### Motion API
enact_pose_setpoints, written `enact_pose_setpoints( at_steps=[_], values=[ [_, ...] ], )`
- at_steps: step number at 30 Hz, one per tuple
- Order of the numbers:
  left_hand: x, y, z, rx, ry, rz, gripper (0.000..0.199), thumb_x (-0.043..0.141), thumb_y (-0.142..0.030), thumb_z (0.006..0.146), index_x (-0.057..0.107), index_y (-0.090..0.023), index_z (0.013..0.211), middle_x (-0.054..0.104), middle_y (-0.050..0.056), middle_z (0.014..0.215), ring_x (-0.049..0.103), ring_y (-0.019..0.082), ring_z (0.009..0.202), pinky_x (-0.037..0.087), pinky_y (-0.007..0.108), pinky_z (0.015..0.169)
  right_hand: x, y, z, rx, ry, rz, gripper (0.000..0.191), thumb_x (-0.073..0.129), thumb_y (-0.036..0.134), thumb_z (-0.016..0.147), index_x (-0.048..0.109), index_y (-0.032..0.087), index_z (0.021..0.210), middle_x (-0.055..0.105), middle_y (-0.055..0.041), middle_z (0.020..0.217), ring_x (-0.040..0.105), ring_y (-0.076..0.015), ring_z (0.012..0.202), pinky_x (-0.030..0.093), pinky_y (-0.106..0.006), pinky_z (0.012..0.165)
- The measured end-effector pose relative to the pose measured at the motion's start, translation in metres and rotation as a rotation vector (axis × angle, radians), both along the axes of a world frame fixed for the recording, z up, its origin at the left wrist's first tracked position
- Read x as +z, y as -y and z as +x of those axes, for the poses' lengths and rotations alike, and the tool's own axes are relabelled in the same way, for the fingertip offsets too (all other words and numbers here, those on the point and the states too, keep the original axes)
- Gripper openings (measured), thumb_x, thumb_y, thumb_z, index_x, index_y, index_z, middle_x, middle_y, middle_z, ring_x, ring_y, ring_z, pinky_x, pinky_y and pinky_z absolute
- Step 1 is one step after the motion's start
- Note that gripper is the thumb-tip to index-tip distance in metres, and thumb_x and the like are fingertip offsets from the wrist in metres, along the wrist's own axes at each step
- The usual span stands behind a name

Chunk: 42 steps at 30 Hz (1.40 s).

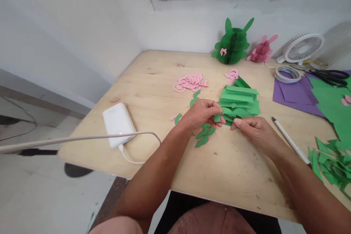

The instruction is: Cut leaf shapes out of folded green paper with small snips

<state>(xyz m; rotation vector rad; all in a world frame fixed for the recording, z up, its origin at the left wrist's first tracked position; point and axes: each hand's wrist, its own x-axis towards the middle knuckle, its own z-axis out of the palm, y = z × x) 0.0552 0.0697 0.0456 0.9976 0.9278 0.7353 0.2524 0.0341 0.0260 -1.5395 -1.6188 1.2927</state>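
My left hand (204, 115) pinches a small piece of green paper (217, 118) between thumb and fingers. My right hand (251, 129) is closed at the fingertips on a thin green strip, just right of my left hand. Behind both hands lies a stack of folded green paper (238, 97). Wavy green cut-outs (203, 140) rest under and in front of my left hand, with another green cut-out (195, 96) behind it. Pink cut-outs (190, 82) form a loose pile farther back, and a smaller pink group (232, 75) touches the folded stack's back edge.
At left, a white power bank (117, 122) has a cable crossing near my left forearm. A white pen (290, 140), purple paper (294, 91), tape roll (287, 74), scissors (330, 76) and green scraps (333, 164) lie right. Behind stand green (234, 45) and pink (262, 51) paper figures and a fan (303, 49).
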Motion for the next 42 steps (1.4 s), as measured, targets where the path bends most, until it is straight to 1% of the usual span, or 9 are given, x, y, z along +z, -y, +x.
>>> enact_pose_setpoints(
  at_steps=[5,13,21,28,31,36,40,42],
  values=[
    [0.0027,0.0008,-0.0001,-0.001,-0.035,0.01,0.013,0.056,-0.012,0.078,0.053,-0.014,0.066,0.066,0.003,0.059,0.059,0.009,0.047,0.045,0.019,0.047,-0.0002,0.0012,0.0006,-0.003,0.002,-0.005,0.05,0.057,0.063,0.078,0.072,0.016,0.068,0.022,0.0067,0.049,0.021,-0.0084,0.045,0.014,-0.026,0.043],
    [0.0026,0.0001,-0.0007,-0.002,-0.039,0.023,0.014,0.056,-0.012,0.078,0.053,-0.014,0.065,0.066,0.003,0.057,0.059,0.009,0.046,0.045,0.019,0.047,-0.0003,-0.0003,0.0001,-0.007,-0.013,-0.019,0.05,0.057,0.062,0.077,0.072,0.016,0.066,0.025,0.0064,0.047,0.021,-0.0084,0.045,0.014,-0.026,0.043],
    [0.0035,0.0007,-0.0011,-0.009,-0.049,0.012,0.015,0.055,-0.01,0.079,0.053,-0.014,0.065,0.066,0.002,0.057,0.058,0.008,0.046,0.045,0.019,0.047,0.0,0.0005,0.0011,-0.005,-0.003,-0.027,0.049,0.058,0.062,0.077,0.072,0.016,0.067,0.021,0.0068,0.048,0.019,-0.0083,0.046,0.013,-0.026,0.043],
    [0.0054,0.0006,-0.0009,-0.005,-0.063,0.013,0.016,0.054,-0.009,0.08,0.052,-0.014,0.064,0.065,0.002,0.057,0.058,0.009,0.046,0.045,0.019,0.047,0.001,0.0008,0.0006,-0.004,0.055,0.016,0.048,0.057,0.06,0.078,0.073,0.017,0.067,0.019,0.0064,0.05,0.018,-0.0087,0.046,0.013,-0.026,0.043],
    [0.0049,0.0007,-0.0011,-0.007,-0.064,0.012,0.016,0.054,-0.009,0.079,0.052,-0.014,0.064,0.065,0.002,0.057,0.058,0.009,0.046,0.045,0.019,0.047,-0.0006,0.0005,0.0018,-0.002,0.085,0.034,0.048,0.056,0.061,0.078,0.074,0.018,0.066,0.019,0.006,0.05,0.019,-0.0092,0.047,0.014,-0.026,0.044],
    [0.0043,0.0005,-0.0016,-0.004,-0.069,0.017,0.016,0.054,-0.009,0.079,0.052,-0.014,0.064,0.065,0.002,0.057,0.058,0.009,0.046,0.045,0.019,0.047,-0.0045,-0.0006,0.0039,-0.022,0.131,0.111,0.044,0.058,0.059,0.077,0.074,0.02,0.064,0.026,0.004,0.051,0.029,-0.0112,0.052,0.024,-0.026,0.05],
    [0.0045,0.0002,-0.0019,-0.009,-0.076,0.016,0.016,0.054,-0.009,0.079,0.051,-0.014,0.064,0.065,0.002,0.057,0.059,0.009,0.047,0.046,0.019,0.047,-0.0063,-0.001,0.0054,-0.023,0.16,0.106,0.044,0.057,0.06,0.077,0.075,0.021,0.064,0.025,0.0044,0.049,0.028,-0.0113,0.051,0.024,-0.027,0.05],
    [0.0044,0.0001,-0.0021,-0.011,-0.078,0.016,0.016,0.055,-0.009,0.079,0.052,-0.014,0.064,0.065,0.002,0.057,0.059,0.009,0.047,0.046,0.019,0.047,-0.007,-0.0013,0.0061,-0.019,0.17,0.122,0.044,0.058,0.06,0.077,0.075,0.022,0.064,0.028,0.0041,0.049,0.03,-0.0115,0.051,0.026,-0.027,0.051]
  ],
)
